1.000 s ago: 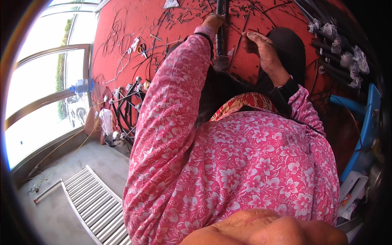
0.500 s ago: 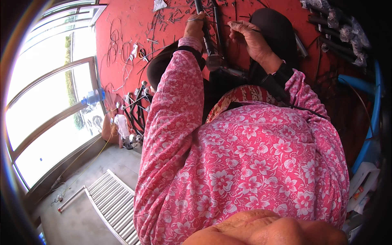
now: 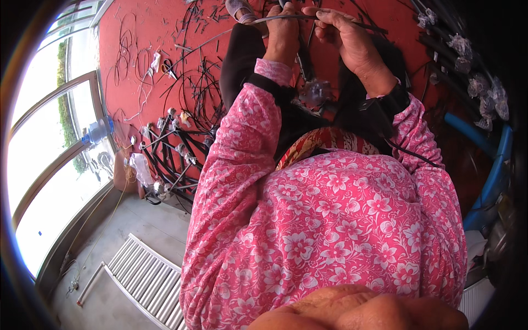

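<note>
My left hand (image 3: pixel 283 41) is at the top of the view, closed round a black tube (image 3: pixel 305 61) whose upper part it hides. The tube's near end, wrapped in clear plastic (image 3: pixel 316 92), lies between my knees. A thin black strip (image 3: pixel 300 17) crosses over my left knuckles and runs on to my right hand. My right hand (image 3: pixel 352 47) pinches this strip between thumb and fingers, palm partly turned up. The strip's tail extends leftward, past a slippered foot (image 3: pixel 240 10).
Scissors (image 3: pixel 168 68), tangled black strips (image 3: pixel 192 82) and scattered cut bits lie on the red floor (image 3: pixel 121 88). A pile of black tubes with plastic-wrapped ends (image 3: pixel 173 148) is at the left; more wrapped tubes (image 3: pixel 462 60) are at the right, near a blue frame (image 3: pixel 489 170).
The view has shifted, showing more floor at the left. My right hand has come closer to my left. The thin strip now spans both hands, and a slippered foot has come into view.
</note>
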A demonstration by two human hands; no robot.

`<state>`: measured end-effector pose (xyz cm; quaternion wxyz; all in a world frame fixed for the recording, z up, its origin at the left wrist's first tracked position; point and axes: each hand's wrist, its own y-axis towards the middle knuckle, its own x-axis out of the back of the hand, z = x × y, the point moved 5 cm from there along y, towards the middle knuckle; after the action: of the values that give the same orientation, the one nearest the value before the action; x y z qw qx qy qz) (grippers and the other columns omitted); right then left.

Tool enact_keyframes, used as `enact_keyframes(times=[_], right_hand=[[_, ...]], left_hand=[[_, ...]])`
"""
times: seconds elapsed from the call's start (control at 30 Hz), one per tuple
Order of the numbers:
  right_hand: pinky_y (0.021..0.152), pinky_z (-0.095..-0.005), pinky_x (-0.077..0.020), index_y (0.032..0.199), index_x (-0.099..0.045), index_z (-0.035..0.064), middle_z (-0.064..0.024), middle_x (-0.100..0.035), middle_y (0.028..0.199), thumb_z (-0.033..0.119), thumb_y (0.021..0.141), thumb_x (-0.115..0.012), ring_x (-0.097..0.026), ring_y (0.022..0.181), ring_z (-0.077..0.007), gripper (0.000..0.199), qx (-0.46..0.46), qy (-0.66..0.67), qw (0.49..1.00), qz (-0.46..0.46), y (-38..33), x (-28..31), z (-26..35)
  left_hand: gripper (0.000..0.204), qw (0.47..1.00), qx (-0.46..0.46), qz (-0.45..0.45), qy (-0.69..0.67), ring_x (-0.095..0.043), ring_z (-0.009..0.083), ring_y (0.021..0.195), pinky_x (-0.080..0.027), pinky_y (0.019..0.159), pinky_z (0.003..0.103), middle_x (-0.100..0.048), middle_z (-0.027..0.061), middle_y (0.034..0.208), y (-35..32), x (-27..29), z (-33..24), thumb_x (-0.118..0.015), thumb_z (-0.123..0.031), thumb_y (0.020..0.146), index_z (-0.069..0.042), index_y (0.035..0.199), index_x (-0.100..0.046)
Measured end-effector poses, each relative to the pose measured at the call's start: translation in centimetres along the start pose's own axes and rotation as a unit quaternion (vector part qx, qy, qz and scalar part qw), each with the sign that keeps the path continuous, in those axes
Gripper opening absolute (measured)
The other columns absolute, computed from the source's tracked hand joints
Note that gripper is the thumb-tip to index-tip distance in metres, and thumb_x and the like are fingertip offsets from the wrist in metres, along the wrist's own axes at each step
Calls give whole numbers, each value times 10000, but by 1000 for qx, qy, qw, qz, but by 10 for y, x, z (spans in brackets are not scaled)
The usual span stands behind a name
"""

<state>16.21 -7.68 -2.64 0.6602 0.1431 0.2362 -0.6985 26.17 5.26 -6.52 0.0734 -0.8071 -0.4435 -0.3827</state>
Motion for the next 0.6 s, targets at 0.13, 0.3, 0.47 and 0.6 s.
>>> enact_keyframes(times=[0.13, 0.3, 0.47, 0.6], right_hand=[[786, -227, -475, 1176, -712, 45, 49, -654, 892, 239, 998, -618, -608, 794, -52, 280, -69, -6, 998, -8, -10, 1, -2], [791, -208, -489, 1124, -714, 68, 44, -701, 961, 199, 966, -695, -636, 813, -46, 205, -92, -6, 994, -66, -15, 6, -6], [782, -208, -498, 1186, -713, 41, 40, -709, 935, 179, 956, -714, -649, 810, -45, 268, -120, -17, 991, -49, -15, 4, -3], [760, -213, -507, 1185, -714, 9, 12, -721, 894, 197, 954, -719, -650, 797, -53, 298, -91, -44, 995, -16, -16, 3, 8]], left_hand=[[172, 940, 152, -107, -285, -611, 293, 762, -496, 642, 374, -642, 129, 812, -23, -15, -13, -625, -59, 795, -15, 960, -599], [196, 964, 144, -58, -214, -592, 133, 613, -459, 522, 325, -612, 73, 688, -31, -12, -31, -607, -194, 987, -16, 906, -598], [253, 984, 3, 93, 154, -665, 326, 629, -494, 550, 424, -681, 189, 752, -46, 15, -76, -630, -263, 971, -29, 874, -634], [276, 988, 48, 88, 118, -658, 362, 675, -477, 562, 461, -657, 132, 738, -56, 63, -102, -648, -289, 956, -57, 808, -630]])
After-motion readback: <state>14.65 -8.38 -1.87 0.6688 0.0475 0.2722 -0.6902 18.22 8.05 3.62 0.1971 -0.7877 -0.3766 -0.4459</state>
